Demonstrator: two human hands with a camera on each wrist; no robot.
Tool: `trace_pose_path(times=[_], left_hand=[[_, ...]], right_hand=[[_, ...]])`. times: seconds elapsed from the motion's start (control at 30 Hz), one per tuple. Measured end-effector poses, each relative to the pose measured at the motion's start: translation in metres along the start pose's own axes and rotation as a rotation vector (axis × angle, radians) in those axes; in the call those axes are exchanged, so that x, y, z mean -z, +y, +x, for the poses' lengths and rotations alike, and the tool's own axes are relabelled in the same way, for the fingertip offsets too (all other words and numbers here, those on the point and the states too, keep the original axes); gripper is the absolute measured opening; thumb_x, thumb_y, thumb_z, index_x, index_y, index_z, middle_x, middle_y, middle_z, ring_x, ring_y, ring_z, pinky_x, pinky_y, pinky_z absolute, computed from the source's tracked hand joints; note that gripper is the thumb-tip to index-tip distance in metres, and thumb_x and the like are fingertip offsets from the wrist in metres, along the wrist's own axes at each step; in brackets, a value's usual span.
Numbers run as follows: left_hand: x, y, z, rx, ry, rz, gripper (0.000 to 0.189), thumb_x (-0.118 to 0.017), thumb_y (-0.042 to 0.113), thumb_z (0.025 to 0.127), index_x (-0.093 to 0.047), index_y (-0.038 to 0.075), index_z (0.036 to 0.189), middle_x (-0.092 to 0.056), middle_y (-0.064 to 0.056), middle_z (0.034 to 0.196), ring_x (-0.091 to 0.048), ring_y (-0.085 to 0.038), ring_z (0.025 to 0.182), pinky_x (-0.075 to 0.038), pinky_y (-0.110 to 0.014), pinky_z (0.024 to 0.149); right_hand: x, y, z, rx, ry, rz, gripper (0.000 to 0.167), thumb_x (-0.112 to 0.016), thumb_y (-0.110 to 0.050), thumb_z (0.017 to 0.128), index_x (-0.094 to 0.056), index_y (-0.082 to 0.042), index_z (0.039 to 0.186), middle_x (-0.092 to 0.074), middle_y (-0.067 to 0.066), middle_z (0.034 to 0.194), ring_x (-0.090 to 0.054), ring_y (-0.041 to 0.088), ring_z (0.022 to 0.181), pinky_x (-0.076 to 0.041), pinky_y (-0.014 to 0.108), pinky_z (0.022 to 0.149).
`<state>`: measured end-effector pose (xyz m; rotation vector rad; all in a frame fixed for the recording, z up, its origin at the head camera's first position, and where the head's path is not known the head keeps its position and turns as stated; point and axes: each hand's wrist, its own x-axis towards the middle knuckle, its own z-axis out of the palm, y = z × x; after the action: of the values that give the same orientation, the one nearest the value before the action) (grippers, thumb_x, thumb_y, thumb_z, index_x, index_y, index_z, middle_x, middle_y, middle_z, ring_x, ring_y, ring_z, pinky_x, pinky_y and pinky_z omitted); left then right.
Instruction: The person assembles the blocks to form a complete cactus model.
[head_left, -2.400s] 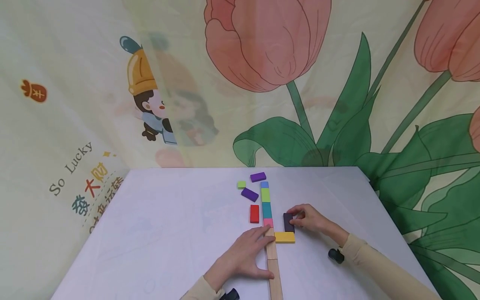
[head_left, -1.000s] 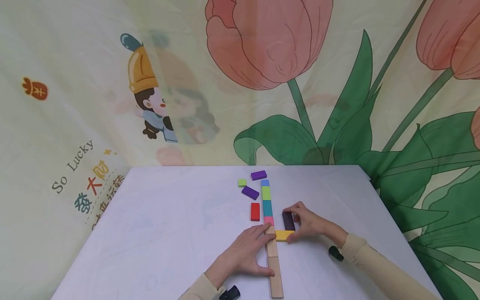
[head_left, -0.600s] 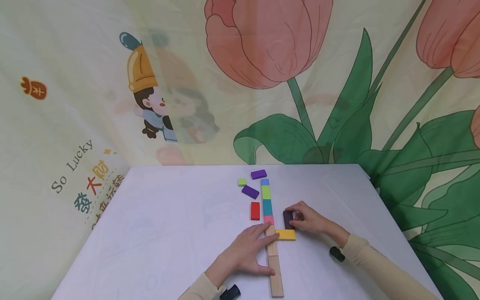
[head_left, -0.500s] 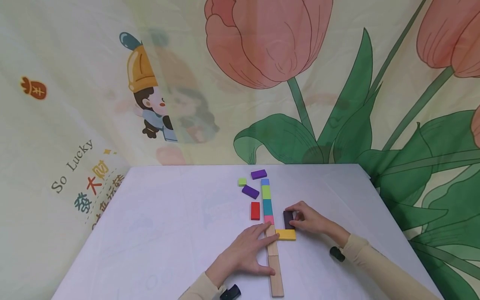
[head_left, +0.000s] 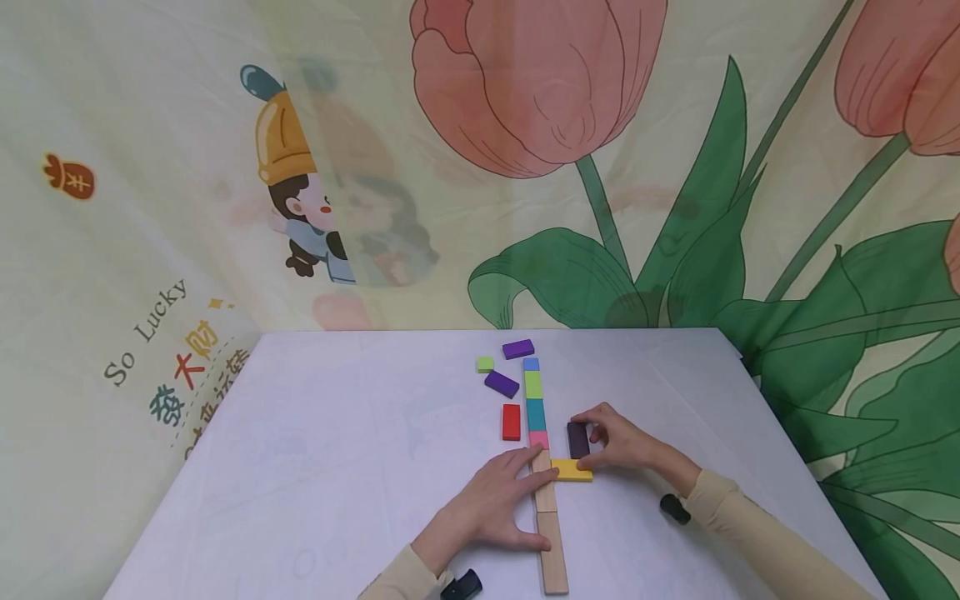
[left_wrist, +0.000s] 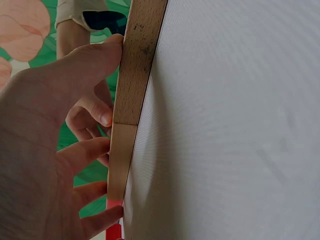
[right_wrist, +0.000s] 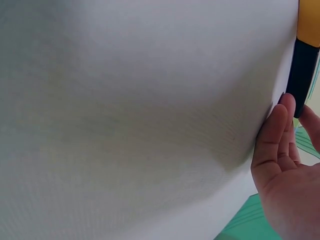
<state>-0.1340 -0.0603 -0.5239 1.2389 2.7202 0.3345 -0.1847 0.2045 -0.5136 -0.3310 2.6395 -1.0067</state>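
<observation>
A row of wooden and coloured blocks runs away from me. My left hand (head_left: 487, 504) rests along its left side, fingers spread and fairly straight. The thumb touches the near plain wooden block (head_left: 553, 554); fingertips lie over the farther plain block (head_left: 545, 498) and by the pink block (head_left: 537, 438). One fingertip reaches the yellow block (head_left: 573, 472), which juts rightward from the row. A black block (head_left: 577, 440) stands lengthwise beyond the yellow one's right end, touching it. My right hand (head_left: 618, 440) holds the black block, index finger at its far end, thumb near the yellow block's edge.
Beyond the pink block, the row goes on with teal (head_left: 536, 414), lime (head_left: 533, 384) and blue (head_left: 531, 364) blocks. Left of it lie a red block (head_left: 511, 422), two purple blocks (head_left: 502, 384) and a small green block (head_left: 485, 364). The white table (head_left: 337, 433) meets a printed cloth behind.
My right thumb has shifted from the black block's right side down to where it meets the yellow block. The left index finger has moved slightly right onto the yellow block. The blocks hardly move.
</observation>
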Motion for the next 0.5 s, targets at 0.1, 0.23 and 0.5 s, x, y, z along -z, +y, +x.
trace_pose_path(times=[0.1,0.23,0.5], left_hand=[[0.0005,0.0004,0.0004,0.005,-0.01,-0.014,0.083,-0.053,0.078,0.076,-0.034,0.04,0.148,-0.023,0.002,0.162,-0.033,-0.021,0.145,-0.037,-0.047,0.114],[0.0019,0.0008,0.001,0.014,-0.019,-0.015,0.089,-0.053,0.078,0.075,-0.031,0.035,0.151,-0.022,0.003,0.162,-0.032,-0.02,0.145,-0.036,-0.045,0.115],[0.0042,0.002,0.0004,0.026,-0.022,0.02,0.096,-0.051,0.08,0.076,-0.037,0.016,0.146,-0.027,0.0,0.161,-0.033,-0.017,0.145,-0.034,-0.038,0.118]], right_hand=[[-0.0001,-0.0006,-0.0003,-0.001,0.003,0.006,0.073,-0.089,-0.029,0.066,-0.058,-0.009,0.13,-0.047,0.008,0.11,-0.048,0.016,0.09,-0.047,0.019,0.07],[-0.0005,-0.0001,0.0003,-0.003,0.009,0.004,0.073,-0.088,-0.032,0.068,-0.058,-0.009,0.13,-0.047,0.008,0.11,-0.047,0.017,0.09,-0.047,0.019,0.07],[-0.0009,-0.0002,-0.0001,-0.003,0.008,0.006,0.071,-0.087,-0.03,0.07,-0.057,-0.01,0.131,-0.046,0.008,0.112,-0.047,0.017,0.092,-0.046,0.019,0.071]])
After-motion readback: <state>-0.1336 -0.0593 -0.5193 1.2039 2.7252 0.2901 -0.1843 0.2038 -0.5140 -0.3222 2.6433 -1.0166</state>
